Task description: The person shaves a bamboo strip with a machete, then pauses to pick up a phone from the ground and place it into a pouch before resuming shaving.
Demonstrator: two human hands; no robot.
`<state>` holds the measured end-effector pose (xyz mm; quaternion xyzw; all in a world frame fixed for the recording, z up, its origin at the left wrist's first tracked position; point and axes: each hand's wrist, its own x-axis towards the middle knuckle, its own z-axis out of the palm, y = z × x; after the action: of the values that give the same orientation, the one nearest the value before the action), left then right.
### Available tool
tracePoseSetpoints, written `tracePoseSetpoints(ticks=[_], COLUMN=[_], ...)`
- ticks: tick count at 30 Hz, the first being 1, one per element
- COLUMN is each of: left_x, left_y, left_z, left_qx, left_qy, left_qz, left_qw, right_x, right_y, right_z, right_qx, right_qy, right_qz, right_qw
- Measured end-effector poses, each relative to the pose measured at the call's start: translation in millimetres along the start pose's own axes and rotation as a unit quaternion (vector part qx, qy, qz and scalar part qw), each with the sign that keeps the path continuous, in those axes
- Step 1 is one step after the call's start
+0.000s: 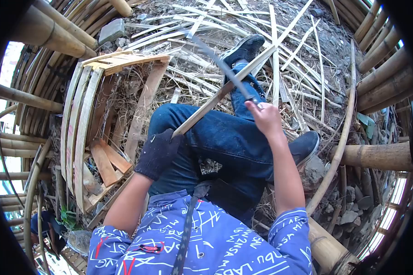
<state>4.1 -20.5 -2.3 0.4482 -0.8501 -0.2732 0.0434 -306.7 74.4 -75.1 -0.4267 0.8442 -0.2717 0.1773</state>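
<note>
My left hand point(158, 153), in a dark glove, is closed around the lower end of a long bamboo strip point(202, 110). The strip slants up and to the right across my jeans point(215, 133). My bare right hand point(265, 120) grips the dark handle of a long knife point(225, 68), whose blade points up and to the left and is somewhat blurred. The blade crosses over the strip in this view; whether the two touch I cannot tell.
A slatted wooden crate point(82, 133) stands at the left, near a grey block point(111, 30). Split bamboo strips point(275, 59) litter the ground ahead. Bamboo poles point(381, 153) line both sides. Rocks point(348, 215) lie at the lower right. Another person point(48, 227) is at the lower left.
</note>
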Motion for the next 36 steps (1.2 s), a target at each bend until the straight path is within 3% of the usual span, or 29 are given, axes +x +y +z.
tracePoseSetpoints(ticks=[1, 4, 10, 13, 14, 16, 18, 20, 23, 28, 32, 36], left_x=[-2.0, -11.4, -24.4, -19.5, -17.3, -19.6, -28.7, -47.5, -69.3, -78.6, -72.8, -70.5], left_y=[-0.5, -2.0, 2.0, -2.8, -4.4, 0.0, -6.4, -23.0, -24.1, -37.6, -28.7, -20.8], left_z=[0.1, 0.3, -7.1, -5.8, -3.8, -9.3, -12.0, -8.4, -14.7, 3.7, -0.1, -2.7], left_qx=[0.006, 0.024, 0.050, 0.019, -0.014, -0.023, -0.032, -0.018, -0.017, -0.035, -0.015, -0.026], left_qy=[0.003, 0.014, 0.003, -0.004, -0.008, -0.010, -0.010, -0.066, -0.096, -0.032, -0.018, -0.026], left_qz=[-0.007, -0.015, -0.008, -0.010, -0.003, 0.012, 0.024, -0.065, -0.121, -0.097, -0.068, -0.118], left_qw=[1.000, 1.000, 0.999, 1.000, 1.000, 1.000, 0.999, 0.996, 0.988, 0.994, 0.997, 0.992], right_x=[-3.0, 1.6, 27.7, 21.9, 18.0, -0.4, -15.8, -35.2, -51.3, -50.8, -40.4, -33.9], right_y=[-5.2, -7.4, 75.2, 66.8, 64.0, 26.9, 9.2, -16.1, -30.2, -34.5, -13.2, -9.7], right_z=[1.8, -4.4, -18.9, -11.0, -6.4, -18.1, -19.1, -24.2, -20.7, -17.4, -8.8, -5.8], right_qx=[-0.015, -0.074, 0.046, 0.088, 0.146, 0.136, 0.060, 0.024, -0.057, -0.023, -0.090, -0.130], right_qy=[0.012, -0.026, 0.015, 0.033, 0.037, 0.016, -0.021, -0.056, -0.041, -0.057, -0.031, -0.012], right_qz=[-0.053, -0.070, 0.132, 0.144, 0.117, 0.049, 0.003, -0.040, -0.096, -0.082, -0.092, -0.096], right_qw=[0.998, 0.994, 0.990, 0.985, 0.982, 0.989, 0.998, 0.997, 0.993, 0.995, 0.991, 0.987])
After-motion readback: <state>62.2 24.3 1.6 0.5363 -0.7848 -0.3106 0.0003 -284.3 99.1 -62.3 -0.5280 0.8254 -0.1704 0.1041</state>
